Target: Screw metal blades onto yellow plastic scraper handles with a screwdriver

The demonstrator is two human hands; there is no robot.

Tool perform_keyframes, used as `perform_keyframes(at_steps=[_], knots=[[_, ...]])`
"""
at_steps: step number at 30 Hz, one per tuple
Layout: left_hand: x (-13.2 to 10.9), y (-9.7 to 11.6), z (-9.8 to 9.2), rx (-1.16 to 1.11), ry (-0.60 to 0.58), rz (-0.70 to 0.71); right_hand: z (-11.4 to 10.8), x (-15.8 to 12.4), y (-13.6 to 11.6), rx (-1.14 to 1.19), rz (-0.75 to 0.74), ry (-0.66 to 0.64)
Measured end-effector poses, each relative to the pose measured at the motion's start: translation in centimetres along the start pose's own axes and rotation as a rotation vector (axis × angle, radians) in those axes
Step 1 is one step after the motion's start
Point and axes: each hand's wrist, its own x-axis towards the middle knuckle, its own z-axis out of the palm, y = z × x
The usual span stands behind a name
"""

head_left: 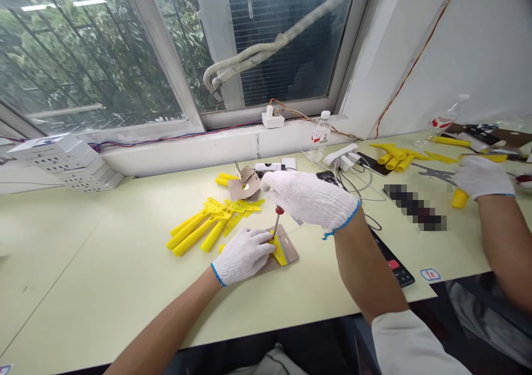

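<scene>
Yellow scraper, on cardboard, lies partly beneath our left hand, which we find half-curled, holding it down; above, our right hand tightly grips the screwdriver (slightly tilted, tip at the scraper).

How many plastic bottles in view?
2: one clear bottle by the window ledge, another bottle farther right, near the white wall. Clutter could hide more.
</scene>
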Motion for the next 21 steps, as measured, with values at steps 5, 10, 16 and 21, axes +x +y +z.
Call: perform_keyframes(at_steps=[5,10,16,21], knots=[[0.0,0.1,-0.3,0.009,-0.015,0.003,-0.7,-0.7,0.5,0.036,-0.086,-0.001],[0.0,0.1,0.0,0.007,-0.010,-0.008,0.2,0.4,0.5,0.015,-0.078,0.092],[0.0,-0.1,0.4,0.018,-0.005,-0.009,1.3,1.3,0.2,-0.019,-0.019,0.207],[-0.1,-0.1,0.4,0.022,0.009,-0.002,0.6,0.7,1.0,-0.002,-0.185,0.218]])
